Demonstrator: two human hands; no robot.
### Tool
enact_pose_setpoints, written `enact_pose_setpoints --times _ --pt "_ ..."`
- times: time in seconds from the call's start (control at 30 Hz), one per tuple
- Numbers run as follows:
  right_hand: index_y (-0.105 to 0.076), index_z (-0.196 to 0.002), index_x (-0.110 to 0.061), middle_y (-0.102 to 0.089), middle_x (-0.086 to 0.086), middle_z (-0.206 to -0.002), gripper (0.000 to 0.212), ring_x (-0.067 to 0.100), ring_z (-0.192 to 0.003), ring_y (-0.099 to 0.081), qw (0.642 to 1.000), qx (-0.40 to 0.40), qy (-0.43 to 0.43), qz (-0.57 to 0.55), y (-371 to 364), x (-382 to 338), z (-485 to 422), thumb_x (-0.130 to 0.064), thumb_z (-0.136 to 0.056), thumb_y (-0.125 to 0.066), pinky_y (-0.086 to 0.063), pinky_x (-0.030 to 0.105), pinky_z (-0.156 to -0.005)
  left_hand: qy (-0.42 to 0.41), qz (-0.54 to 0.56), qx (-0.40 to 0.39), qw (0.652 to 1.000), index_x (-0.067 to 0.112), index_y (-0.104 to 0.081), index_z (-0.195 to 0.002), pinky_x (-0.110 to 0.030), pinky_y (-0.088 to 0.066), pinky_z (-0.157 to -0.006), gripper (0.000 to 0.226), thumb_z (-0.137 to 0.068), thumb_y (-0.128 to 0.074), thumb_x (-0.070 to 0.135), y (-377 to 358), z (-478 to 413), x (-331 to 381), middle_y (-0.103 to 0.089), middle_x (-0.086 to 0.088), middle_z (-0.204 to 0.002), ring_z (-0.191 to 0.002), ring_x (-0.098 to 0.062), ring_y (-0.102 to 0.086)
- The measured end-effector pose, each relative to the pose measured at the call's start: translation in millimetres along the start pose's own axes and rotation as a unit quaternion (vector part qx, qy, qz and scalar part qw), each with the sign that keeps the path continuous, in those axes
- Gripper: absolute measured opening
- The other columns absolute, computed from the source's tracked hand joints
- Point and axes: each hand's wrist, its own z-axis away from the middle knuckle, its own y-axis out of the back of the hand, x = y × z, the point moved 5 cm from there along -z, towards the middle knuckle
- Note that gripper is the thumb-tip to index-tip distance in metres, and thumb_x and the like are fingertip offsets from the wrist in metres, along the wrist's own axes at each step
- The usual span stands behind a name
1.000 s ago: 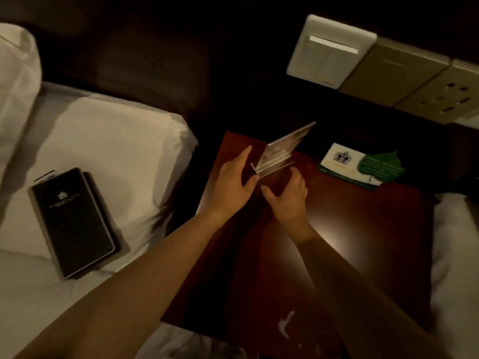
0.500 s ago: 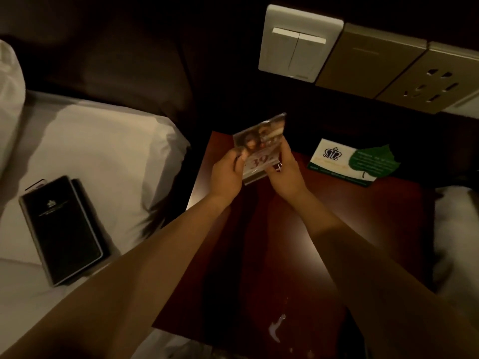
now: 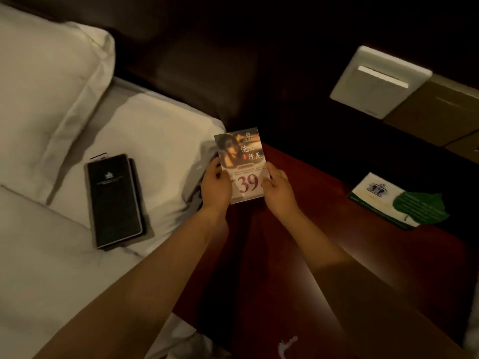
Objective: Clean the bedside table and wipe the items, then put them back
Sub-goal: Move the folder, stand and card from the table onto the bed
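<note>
The person holds a clear sign stand (image 3: pixel 241 165) up in the air with both hands. It hangs just over the left back corner of the dark red counter (image 3: pixel 324 242), right where the counter meets the bed (image 3: pixel 64 255).

The left hand (image 3: pixel 215 187) is closed on the left edge of the stand. The right hand (image 3: pixel 277 189) is closed on the right edge. So the grip is on both sides, low down, near the big "39". Both hands are just as near to it; neither one is ahead.

The stand is taller than it is wide. Its long way runs from the hands up toward the dark headboard. Its printed face looks up at the person, and its top tips a little away.

To its left, on the bed, lies a black folder (image 3: pixel 114 200). To its right, well apart on the counter, lies a card with a green leaf (image 3: pixel 396 203).

I think the stand is going over to the bed, beside the folder, so the counter can be wiped. That would be a short trip to the left. I see no cloth in either hand.
</note>
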Motion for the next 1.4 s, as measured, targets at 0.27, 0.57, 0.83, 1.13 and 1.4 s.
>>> enact_pose_setpoints --times 0.27,0.57,0.83,1.13,1.4 --pt "-0.027 -0.147 -0.015 -0.029 0.008 -0.148 0.048 0.021 -0.127 -0.043 0.991 -0.114 0.058 0.029 -107 -57 6 -0.011 -0.099 -0.033 -0.039 0.024 -0.096 0.006 0.081 0.084 0.993 0.027 -0.056 -0.116 -0.024 -0.058 -0.071 0.038 -0.093 -0.038 0.002 116 3 0 -0.069 0.008 -0.093 -0.089 -0.010 -0.070" --pt "-0.031 -0.145 -0.015 -0.040 0.009 -0.139 0.047 0.007 -0.112 -0.043 0.964 -0.227 0.133 0.033 -246 -126 56 -0.007 -0.098 -0.034 -0.036 -0.001 -0.080 0.011 0.117 0.204 0.972 0.042 -0.057 -0.100 -0.043 -0.057 -0.085 0.053 -0.087 -0.039 -0.007 270 20 -24 -0.068 0.008 -0.095 -0.091 -0.019 -0.068" --pt "-0.035 -0.143 -0.013 -0.041 0.012 -0.139 0.044 0.022 -0.123 -0.048 0.948 -0.296 0.106 0.047 -353 -161 119 -0.008 -0.099 -0.033 -0.044 0.026 -0.101 0.071 0.127 0.270 0.952 0.024 -0.055 -0.123 -0.045 -0.058 -0.083 0.048 -0.085 -0.044 -0.004 384 40 -63 -0.068 -0.009 -0.113 -0.097 -0.024 -0.068" --pt "-0.049 -0.131 -0.008 -0.054 0.013 -0.133 0.036 0.024 -0.120 -0.052 0.945 -0.274 0.083 0.161 -438 -163 165 -0.008 -0.097 -0.035 -0.037 0.019 -0.091 0.135 0.117 0.292 0.940 0.022 -0.060 -0.108 -0.048 -0.054 -0.091 0.042 -0.079 -0.045 -0.004 461 51 -120 -0.070 -0.009 -0.107 -0.098 -0.027 -0.066" --pt "-0.055 -0.114 -0.006 -0.061 0.014 -0.115 0.028 0.024 -0.098 -0.059 0.934 -0.243 0.082 0.248 -463 -146 176 -0.011 -0.094 -0.037 -0.044 0.028 -0.074 0.125 0.065 0.268 0.953 0.014 -0.058 -0.110 -0.028 -0.055 -0.077 0.030 -0.083 -0.053 0.002 471 50 -152 -0.069 -0.007 -0.106 -0.091 -0.018 -0.065"
